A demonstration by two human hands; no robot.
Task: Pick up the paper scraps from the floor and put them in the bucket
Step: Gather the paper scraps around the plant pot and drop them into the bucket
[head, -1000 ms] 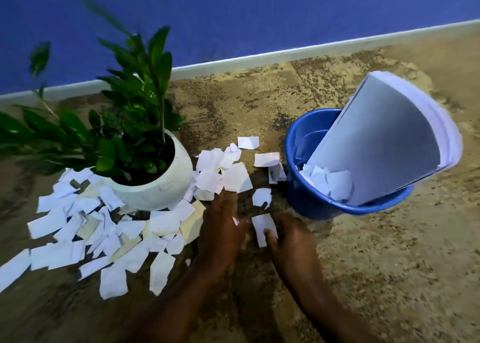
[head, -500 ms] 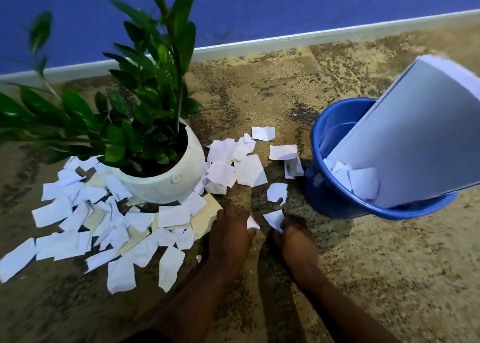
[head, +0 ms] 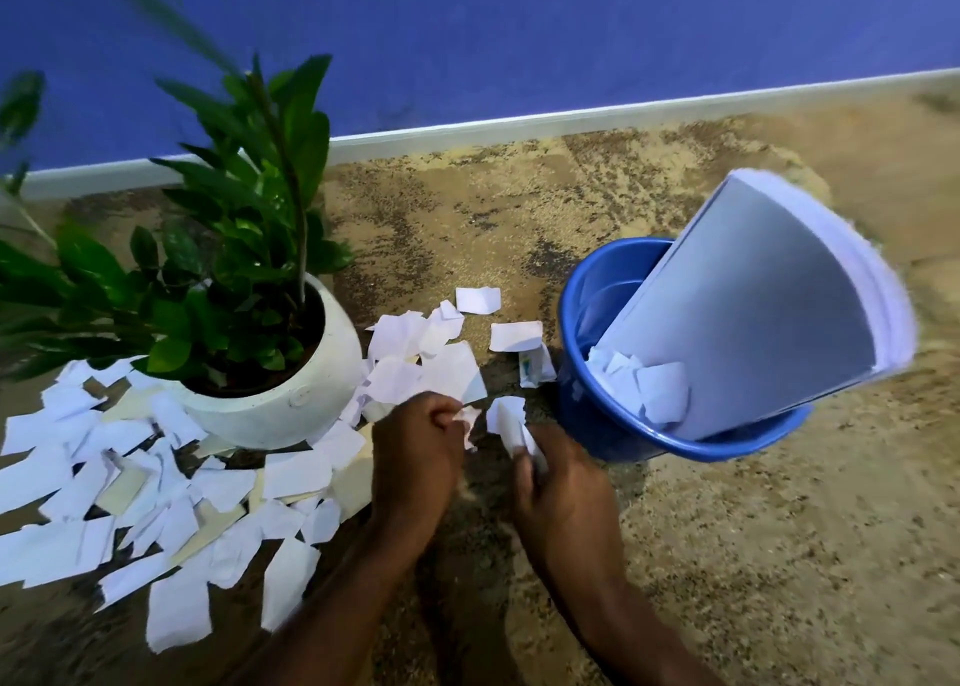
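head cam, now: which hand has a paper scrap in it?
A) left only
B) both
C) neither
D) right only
B: the left hand pinches a small crumpled scrap at its fingertips, and the right hand grips a taller scrap that sticks up from its fingers, both close to the bucket.

The speckled tan floor (head: 727,555) carries a blue bucket (head: 587,418), a white plant pot (head: 291,399) and scattered paper scraps (head: 176,602).

Head camera looks down, close above floor (head: 727,555).
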